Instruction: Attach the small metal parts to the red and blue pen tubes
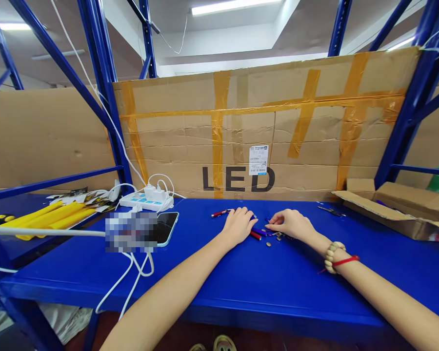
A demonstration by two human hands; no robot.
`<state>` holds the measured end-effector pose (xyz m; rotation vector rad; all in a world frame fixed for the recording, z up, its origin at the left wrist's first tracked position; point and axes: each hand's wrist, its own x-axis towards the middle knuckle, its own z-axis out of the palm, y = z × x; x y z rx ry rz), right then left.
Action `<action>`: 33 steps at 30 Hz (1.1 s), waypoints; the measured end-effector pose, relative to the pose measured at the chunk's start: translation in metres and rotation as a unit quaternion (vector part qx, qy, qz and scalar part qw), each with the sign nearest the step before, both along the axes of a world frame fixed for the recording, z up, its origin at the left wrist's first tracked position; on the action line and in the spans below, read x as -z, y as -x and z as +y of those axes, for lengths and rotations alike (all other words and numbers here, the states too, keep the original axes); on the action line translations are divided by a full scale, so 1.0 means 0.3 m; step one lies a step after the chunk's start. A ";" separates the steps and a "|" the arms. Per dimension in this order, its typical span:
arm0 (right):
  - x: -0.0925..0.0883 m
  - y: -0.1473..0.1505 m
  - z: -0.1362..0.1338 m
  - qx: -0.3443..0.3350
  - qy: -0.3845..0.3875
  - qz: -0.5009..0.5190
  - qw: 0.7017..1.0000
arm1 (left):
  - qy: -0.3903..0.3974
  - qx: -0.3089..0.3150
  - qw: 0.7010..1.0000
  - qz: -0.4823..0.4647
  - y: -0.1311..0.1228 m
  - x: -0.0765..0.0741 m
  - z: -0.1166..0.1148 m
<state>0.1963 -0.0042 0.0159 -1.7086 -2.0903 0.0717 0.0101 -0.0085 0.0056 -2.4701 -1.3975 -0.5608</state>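
My left hand point(240, 226) lies palm down on the blue tabletop, its fingers stretched out and slightly bent over small slim tubes. A red tube point(219, 213) with a metallic end pokes out at its far left. Beside its thumb are a blue tube point(259, 231) and another red tube point(255, 236). My right hand point(291, 224) is just to the right, thumb and fingertips pinched together low over the table; whatever they hold is hidden. Small round metallic pieces point(268, 244) lie scattered between and below the hands.
At left are a phone point(168, 228), a white power strip point(146, 199) with cables, and yellow tubes point(64, 214). An open cardboard box point(406, 209) stands at right, with a small dark metal item point(331, 211) nearby. A cardboard panel point(183, 146) closes the back.
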 end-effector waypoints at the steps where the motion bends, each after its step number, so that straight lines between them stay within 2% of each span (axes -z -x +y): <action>1: 0.004 0.000 0.002 -0.007 -0.002 0.004 1.000 | -0.001 0.000 1.000 0.000 0.000 0.000 -0.001; 6: 0.018 -0.005 0.013 -0.005 -0.017 0.006 1.000 | -0.005 0.010 1.000 -0.010 0.002 0.006 0.006; 15: -0.002 -0.002 0.003 0.019 0.005 -0.018 1.000 | -0.006 0.011 1.000 -0.009 0.002 0.007 0.007; 26: 0.004 -0.008 0.011 0.001 -0.002 -0.028 1.000 | -0.006 0.003 1.000 0.001 0.001 0.001 0.000; 33: -0.005 -0.009 0.006 0.007 -0.020 -0.085 0.996 | -0.007 0.008 1.000 -0.007 0.003 0.007 0.008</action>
